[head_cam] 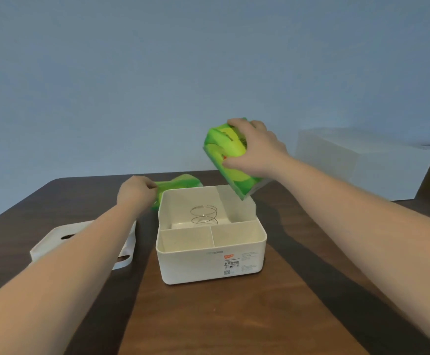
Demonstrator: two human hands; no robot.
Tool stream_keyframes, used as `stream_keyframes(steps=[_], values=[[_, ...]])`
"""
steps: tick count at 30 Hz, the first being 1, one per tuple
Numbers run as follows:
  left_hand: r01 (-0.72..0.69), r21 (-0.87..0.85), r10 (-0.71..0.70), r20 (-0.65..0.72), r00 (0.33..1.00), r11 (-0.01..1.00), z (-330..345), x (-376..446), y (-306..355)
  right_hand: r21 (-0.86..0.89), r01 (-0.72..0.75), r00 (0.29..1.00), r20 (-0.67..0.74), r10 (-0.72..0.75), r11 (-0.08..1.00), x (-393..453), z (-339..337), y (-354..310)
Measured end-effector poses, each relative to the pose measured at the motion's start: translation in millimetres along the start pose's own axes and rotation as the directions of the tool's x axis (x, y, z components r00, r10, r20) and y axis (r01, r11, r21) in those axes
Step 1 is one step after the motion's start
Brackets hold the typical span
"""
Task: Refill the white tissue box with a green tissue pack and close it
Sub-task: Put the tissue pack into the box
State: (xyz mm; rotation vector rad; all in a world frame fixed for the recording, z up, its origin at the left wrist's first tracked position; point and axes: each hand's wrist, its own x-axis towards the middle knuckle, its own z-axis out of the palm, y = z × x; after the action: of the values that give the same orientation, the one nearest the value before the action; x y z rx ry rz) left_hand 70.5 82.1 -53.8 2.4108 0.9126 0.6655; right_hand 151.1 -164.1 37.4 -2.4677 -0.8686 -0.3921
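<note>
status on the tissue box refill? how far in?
Done: the lid is off, lying on the table left of the white tissue box, whose spring compartment is empty. In hand: the right hand holds a green tissue pack tilted above the box's far right corner; the left hand grips a second green pack behind the box. Left: seat the pack, refit the lid.

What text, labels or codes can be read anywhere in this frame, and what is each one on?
Front of the white box: faint grey embossed brand word, too faint to read.
Sticker on the box: orange tag, a bold line of Chinese characters, a barcode and a square code, all too small to read.
Green pack in the right hand: printing blurred, unreadable.
</note>
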Motion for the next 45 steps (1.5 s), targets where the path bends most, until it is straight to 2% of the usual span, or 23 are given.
stream_keyframes(steps=[3, 6, 12, 18, 22, 25, 28, 30, 34, 36, 38, 45], values=[[-0.038, -0.001, 0.038, 0.041, 0.998, 0.999, 6, 0, -6, 0.022, 0.189, 0.973, 0.128, -0.19, 0.982, -1, 9, -13], [-0.046, 0.0, 0.046, 0.063, 0.997, 0.999, 8, 2, -10, -0.013, 0.359, 0.892, 0.3, -0.339, 0.933, -4, 22, -19], [-0.061, -0.01, 0.062, 0.074, 0.995, 0.998, 7, 1, -15, -0.192, 0.566, 0.752, 0.519, -0.407, 0.802, -11, 34, -24], [-0.034, -0.002, 0.034, 0.07, 0.997, 0.999, -4, -3, -24, -0.173, 0.601, 0.676, 0.63, -0.381, 0.781, -12, 37, -29], [-0.036, 0.013, 0.035, 0.098, 0.995, 0.999, -14, -7, -32, -0.122, 0.554, 0.653, 0.677, -0.339, 0.823, -10, 38, -29], [-0.032, 0.021, 0.029, 0.12, 0.992, 0.999, -24, -12, -36, -0.019, 0.499, 0.637, 0.686, -0.352, 0.866, -10, 42, -30], [-0.032, 0.034, 0.028, 0.115, 0.993, 0.999, -36, -18, -41, 0.011, 0.453, 0.647, 0.684, -0.337, 0.892, -13, 46, -32], [-0.03, 0.043, 0.025, 0.105, 0.994, 0.999, -45, -22, -46, -0.005, 0.427, 0.683, 0.657, -0.319, 0.904, -15, 45, -35], [0.038, 0.028, -0.039, 0.039, 0.998, 0.999, -66, -28, -62, 0.034, 0.385, 0.819, 0.448, -0.359, 0.922, -20, 40, -58], [0.078, 0.034, -0.079, 0.008, 0.997, 0.996, -76, -31, -74, 0.074, 0.373, 0.858, 0.352, -0.374, 0.925, -21, 44, -78], [0.118, 0.063, -0.118, -0.006, 0.993, 0.991, -83, -33, -87, 0.076, 0.354, 0.872, 0.333, -0.358, 0.932, -22, 53, -96], [0.258, 0.167, -0.266, 0.023, 0.964, 0.952, -99, -46, -134, -0.018, 0.328, 0.862, 0.414, -0.291, 0.944, -35, 104, -155]])
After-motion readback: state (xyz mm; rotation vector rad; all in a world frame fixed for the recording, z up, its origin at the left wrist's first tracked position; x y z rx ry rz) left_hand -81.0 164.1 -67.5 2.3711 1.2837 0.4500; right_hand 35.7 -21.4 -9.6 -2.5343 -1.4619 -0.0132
